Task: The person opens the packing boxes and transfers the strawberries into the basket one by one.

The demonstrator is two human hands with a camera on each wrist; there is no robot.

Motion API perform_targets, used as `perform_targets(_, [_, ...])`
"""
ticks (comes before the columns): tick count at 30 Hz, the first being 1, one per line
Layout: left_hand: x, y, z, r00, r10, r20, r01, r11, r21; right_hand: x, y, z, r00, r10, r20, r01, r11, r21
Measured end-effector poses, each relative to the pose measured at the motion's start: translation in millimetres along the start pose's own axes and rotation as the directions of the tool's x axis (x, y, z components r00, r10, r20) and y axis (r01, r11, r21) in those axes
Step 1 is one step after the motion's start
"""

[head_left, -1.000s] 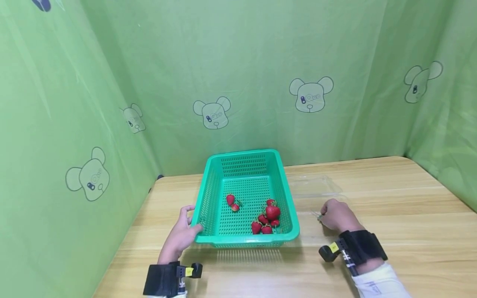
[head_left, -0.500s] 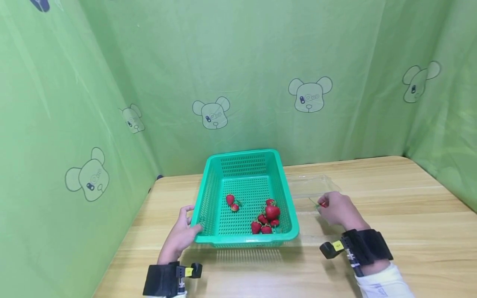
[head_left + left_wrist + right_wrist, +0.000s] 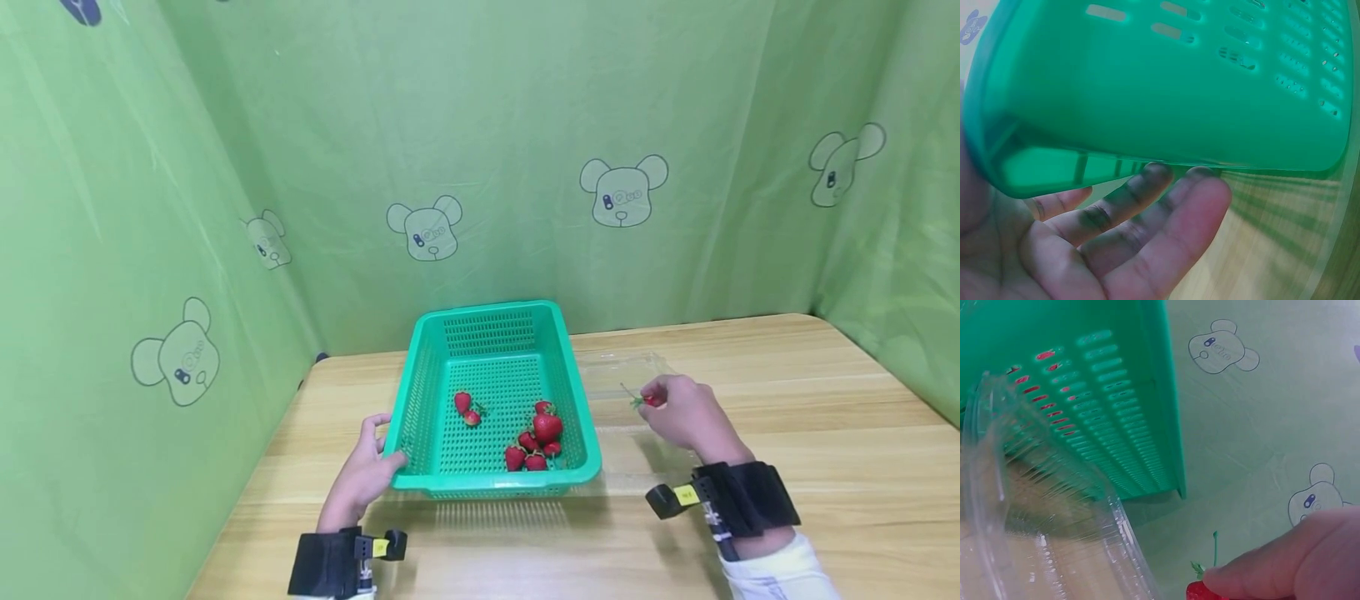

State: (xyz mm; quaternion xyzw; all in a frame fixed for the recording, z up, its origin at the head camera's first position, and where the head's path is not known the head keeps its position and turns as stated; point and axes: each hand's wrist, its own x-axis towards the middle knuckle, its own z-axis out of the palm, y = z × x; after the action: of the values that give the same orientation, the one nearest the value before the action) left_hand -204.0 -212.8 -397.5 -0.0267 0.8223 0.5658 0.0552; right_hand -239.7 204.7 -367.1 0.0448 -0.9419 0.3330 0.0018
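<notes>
At the left front corner of the green plastic basket (image 3: pixel 495 481), my left hand (image 3: pixel 363 471) grips the rim, thumb over it and fingers outside against the wall, as the left wrist view shows. My right hand (image 3: pixel 684 412) pinches a small red strawberry (image 3: pixel 653 401) with a long green stem, held above the table to the right of the basket. In the right wrist view this strawberry (image 3: pixel 1200 591) is partly cut off below. Beneath and beside the hand lies a clear plastic container (image 3: pixel 1125 531), faint in the head view.
Inside the basket, several strawberries (image 3: pixel 547 428) cluster at the right front, and two more (image 3: pixel 462 402) lie near the left middle. The wooden table (image 3: pixel 810 400) extends to the right. A green curtain (image 3: pixel 510 125) with bear-head prints encloses the back and sides.
My right hand has risen and moved away from me, over the clear container, bringing the strawberry into sight. The left hand and basket hold still.
</notes>
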Motion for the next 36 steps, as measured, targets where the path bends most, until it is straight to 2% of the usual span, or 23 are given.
perform_targets(9, [0.2, 1.2, 0.8, 1.0, -0.008, -0.009, 0.008, 1.0, 0.022, -1.3, -11, -1, 0.999, -0.003, -0.047, 0.004, 1.0, 0.025])
perform_targets(18, [0.1, 1.0, 0.6, 1.0, -0.014, -0.01, 0.014, 1.0, 0.019, -3.2, -21, 4, 0.995, -0.047, -0.089, 0.049, 0.998, 0.03])
perform_targets(29, [1.2, 0.6, 0.7, 1.0, -0.012, -0.014, 0.012, 1.0, 0.019, -6.9, -35, 12, 0.969, -0.163, -0.187, 0.168, 0.986, 0.011])
perform_targets(36, [0.9, -0.6, 0.3, 1.0, -0.006, -0.008, 0.006, 1.0, 0.019, -9.1, -42, 18, 0.957, -0.193, -0.216, 0.207, 0.977, 0.043])
